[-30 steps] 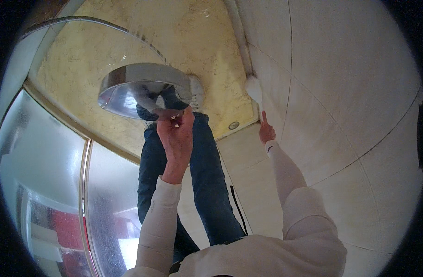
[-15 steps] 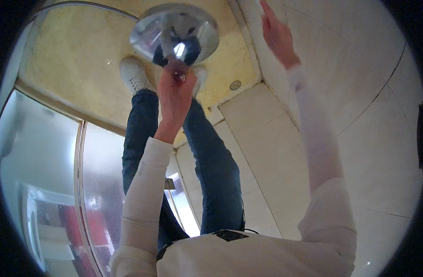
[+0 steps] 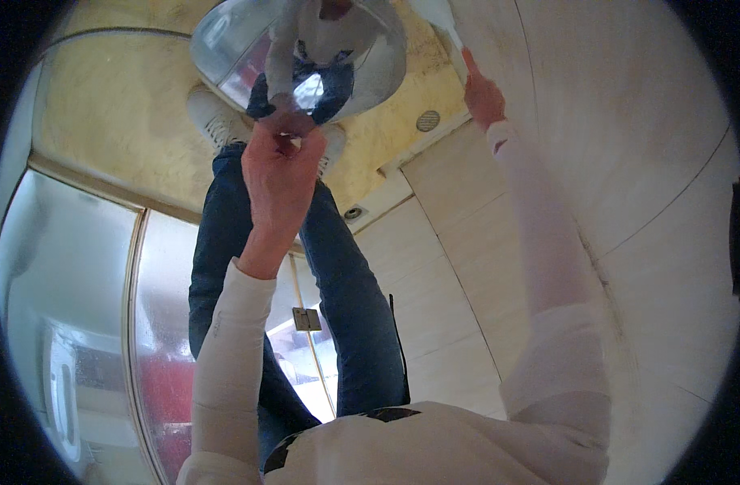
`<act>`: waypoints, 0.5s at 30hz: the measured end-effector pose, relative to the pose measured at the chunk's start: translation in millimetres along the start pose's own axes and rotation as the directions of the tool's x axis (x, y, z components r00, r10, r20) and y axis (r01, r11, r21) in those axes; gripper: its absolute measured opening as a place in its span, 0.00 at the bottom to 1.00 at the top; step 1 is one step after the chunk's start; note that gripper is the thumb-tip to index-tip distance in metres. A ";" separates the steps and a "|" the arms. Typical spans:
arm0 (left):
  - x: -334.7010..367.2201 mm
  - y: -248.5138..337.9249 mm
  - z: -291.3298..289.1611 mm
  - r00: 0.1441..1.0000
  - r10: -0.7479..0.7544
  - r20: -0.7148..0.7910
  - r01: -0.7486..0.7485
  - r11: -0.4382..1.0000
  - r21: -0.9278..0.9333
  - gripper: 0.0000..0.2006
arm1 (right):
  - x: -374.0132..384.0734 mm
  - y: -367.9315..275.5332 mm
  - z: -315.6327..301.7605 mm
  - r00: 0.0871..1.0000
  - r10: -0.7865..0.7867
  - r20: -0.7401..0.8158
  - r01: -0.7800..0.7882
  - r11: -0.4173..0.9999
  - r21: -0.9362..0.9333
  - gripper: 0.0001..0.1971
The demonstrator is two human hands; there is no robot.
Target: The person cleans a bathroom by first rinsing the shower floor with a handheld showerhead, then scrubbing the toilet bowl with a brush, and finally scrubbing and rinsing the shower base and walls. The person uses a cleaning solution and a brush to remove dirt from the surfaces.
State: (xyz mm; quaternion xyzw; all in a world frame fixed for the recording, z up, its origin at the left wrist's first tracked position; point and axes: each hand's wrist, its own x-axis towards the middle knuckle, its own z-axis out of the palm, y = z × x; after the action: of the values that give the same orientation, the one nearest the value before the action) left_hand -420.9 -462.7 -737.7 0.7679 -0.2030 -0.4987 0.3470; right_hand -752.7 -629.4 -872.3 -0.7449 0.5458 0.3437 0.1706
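Observation:
My left hand is closed on the near rim of a shiny metal bowl, held over my shoes. The bowl's curved surface mirrors the hand and my legs. At the upper right, my right arm is stretched out to the wall. My right hand is closed, its index finger extended along the slim end of a pale, flat, widening tool. The tool lies close against the tiled wall; its far part runs out of view, and its exact kind cannot be made out.
I stand on a yellowish, stained shower floor with a round drain. A grey hose crosses it at the upper left. Glass panels with metal frames stand on the left, beige tiled wall on the right. Another small drain sits behind the floor's edge.
The bowl looks larger and higher in the view, its face turned more toward me. My right hand sits lower, and the pale tool now shows beyond its fingertip. The view has shifted slightly.

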 end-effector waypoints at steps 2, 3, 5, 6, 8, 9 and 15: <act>-6.3 -1.5 -1.4 0.998 -0.062 0.029 0.061 0.998 0.004 0.08 | -35.0 26.4 32.1 0.999 0.029 -0.028 -0.027 0.996 0.079 0.33; -9.2 -2.2 -0.8 0.987 -0.150 0.047 0.150 0.988 0.023 0.08 | -49.2 36.9 44.8 0.998 0.055 -0.001 -0.055 0.995 0.084 0.33; -11.3 -3.3 -3.4 0.994 -0.091 0.057 0.088 0.994 0.058 0.06 | -72.6 53.1 64.3 0.988 0.115 0.099 -0.121 0.991 0.057 0.34; -11.9 -3.6 -3.2 0.992 -0.112 0.062 0.109 0.992 0.056 0.06 | -81.2 59.2 71.9 0.975 0.148 0.167 -0.155 0.988 0.026 0.34; -11.6 -4.3 -1.3 0.995 -0.093 0.045 0.089 0.992 0.085 0.06 | -100.2 69.1 84.8 0.961 0.198 0.195 -0.206 0.978 0.020 0.34; -11.7 -4.6 -1.3 0.989 -0.138 0.056 0.129 0.982 0.135 0.06 | -109.1 74.4 90.0 0.955 0.227 0.191 -0.234 0.972 0.015 0.34; -20.8 -17.8 1.4 0.954 -0.180 0.239 0.166 0.983 0.077 0.07 | -163.9 77.4 141.9 0.827 0.495 0.268 -0.539 0.833 0.123 0.33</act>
State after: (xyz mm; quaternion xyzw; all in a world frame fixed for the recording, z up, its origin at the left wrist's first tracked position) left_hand -431.5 -437.4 -738.2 0.7248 -0.1901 -0.6122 0.2526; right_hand -898.4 -452.9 -848.6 -0.5044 0.7356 0.4042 0.2028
